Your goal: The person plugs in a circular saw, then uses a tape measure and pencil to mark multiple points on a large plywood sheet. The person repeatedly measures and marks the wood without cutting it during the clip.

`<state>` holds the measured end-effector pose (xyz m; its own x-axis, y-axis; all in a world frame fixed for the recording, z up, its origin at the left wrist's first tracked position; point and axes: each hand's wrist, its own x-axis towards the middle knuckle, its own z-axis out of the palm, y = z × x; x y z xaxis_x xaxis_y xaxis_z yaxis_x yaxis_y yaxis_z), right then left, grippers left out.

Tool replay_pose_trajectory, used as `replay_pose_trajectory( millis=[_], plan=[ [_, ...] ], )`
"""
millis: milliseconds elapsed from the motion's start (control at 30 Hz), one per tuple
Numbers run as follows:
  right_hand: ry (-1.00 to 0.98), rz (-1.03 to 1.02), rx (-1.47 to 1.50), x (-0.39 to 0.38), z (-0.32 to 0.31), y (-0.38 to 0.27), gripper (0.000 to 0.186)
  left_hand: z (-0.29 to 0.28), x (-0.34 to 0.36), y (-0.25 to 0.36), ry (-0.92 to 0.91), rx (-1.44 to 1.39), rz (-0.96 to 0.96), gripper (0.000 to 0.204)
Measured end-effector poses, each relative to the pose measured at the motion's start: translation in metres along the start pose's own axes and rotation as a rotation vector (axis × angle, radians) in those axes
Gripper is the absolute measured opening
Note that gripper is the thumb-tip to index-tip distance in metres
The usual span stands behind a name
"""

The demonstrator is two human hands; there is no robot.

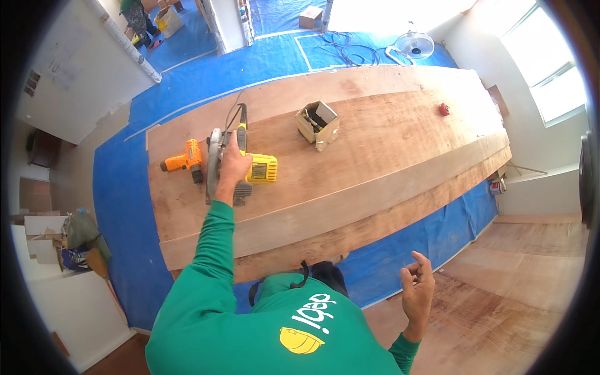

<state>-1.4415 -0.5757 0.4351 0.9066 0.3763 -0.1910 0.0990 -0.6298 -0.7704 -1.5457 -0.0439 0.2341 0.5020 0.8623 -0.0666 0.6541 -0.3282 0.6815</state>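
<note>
My left hand (234, 165) is stretched forward over a yellow and grey circular saw (262, 168), its fingers wrapped round the saw's handle. The saw rests near the left end of a large plywood sheet (350, 134), its cord running off toward the far side. Just left of it lies an orange cordless drill (185, 160). Raised in the air beyond the near edge of the wood, my right hand (417, 294) has loosely bent fingers, with the thumb apart and nothing held.
A small box of tools (317, 125) stands mid-sheet, with a red tape measure (444, 109) farther right. A long wooden strip (375, 178) lies along the near side. Blue sheeting (119, 187) covers the floor. Beyond are a fan (414, 45), a coiled cable (350, 50) and another person (139, 19).
</note>
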Motion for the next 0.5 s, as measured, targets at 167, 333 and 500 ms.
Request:
replay_pose_trajectory(
  millis=[167, 333, 500],
  plan=[
    [-0.036, -0.015, 0.048, 0.029, -0.020, 0.022, 0.047, -0.040, 0.006, -0.004, -0.117, -0.212, -0.027, 0.088],
    [-0.069, 0.006, 0.127, 0.049, -0.048, 0.055, 0.046, -0.070, -0.042, 0.038, -0.212, -0.564, -0.088, 0.090],
    [-0.120, -0.051, 0.214, 0.099, -0.088, 0.099, 0.044, -0.066, -0.075, 0.121, -0.177, -0.811, -0.112, 0.089]
  ],
)
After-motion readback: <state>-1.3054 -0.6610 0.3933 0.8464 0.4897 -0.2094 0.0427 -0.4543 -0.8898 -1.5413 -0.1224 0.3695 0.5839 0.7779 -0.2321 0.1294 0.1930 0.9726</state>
